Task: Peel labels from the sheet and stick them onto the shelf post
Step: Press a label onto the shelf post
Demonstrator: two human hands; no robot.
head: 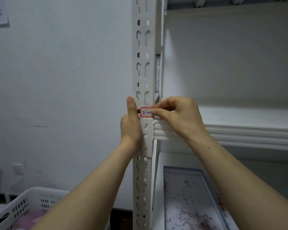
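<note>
A white perforated shelf post point(144, 47) runs upright through the middle of the head view. A small white label point(145, 112) with a red border and blue handwriting lies on the post just above the shelf beam. My right hand point(178, 117) pinches the label's right edge between thumb and forefinger. My left hand point(130, 123) grips the post's left side, thumb pointing up beside the label. No label sheet is in view.
A white shelf board point(249, 117) extends right from the post. Below it lies a blue-rimmed tray point(209, 188) speckled with debris. A white plastic basket point(23, 208) with something pink inside sits at the lower left. The wall point(56, 80) is behind.
</note>
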